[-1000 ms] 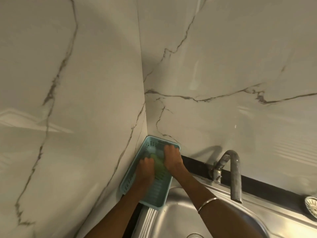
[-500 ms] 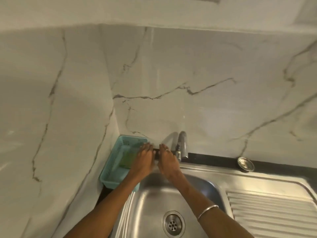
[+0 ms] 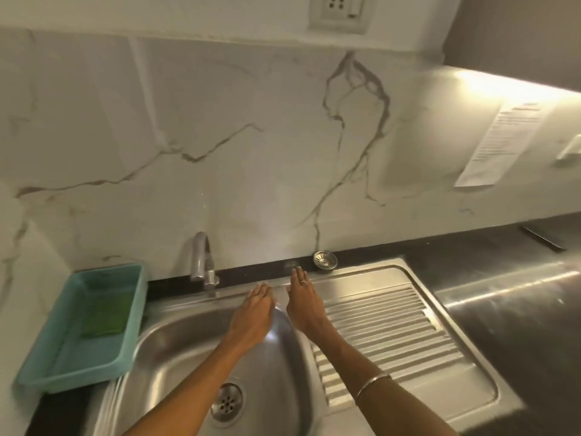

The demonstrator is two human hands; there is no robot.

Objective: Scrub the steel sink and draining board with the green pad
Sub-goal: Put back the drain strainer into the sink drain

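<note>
Head view — left hand (image 3: 251, 313), right hand (image 3: 303, 302), outstretched

Teal plastic basket (image 3: 47, 371) at the left bench corner. Curved steel tap (image 3: 201, 259) against veined marble backsplash (image 3: 251, 152). Loose sink strainer (image 3: 325, 260) on dark bench (image 3: 487, 247). Printed paper sheet (image 3: 500, 143) stuck on wall; white socket (image 3: 339, 9) up top.

Dim warm light, bright under-cabinet strip at upper right, glare on counter (image 3: 503, 297), soft motion blur, wide-angle bowing at edges.
</note>
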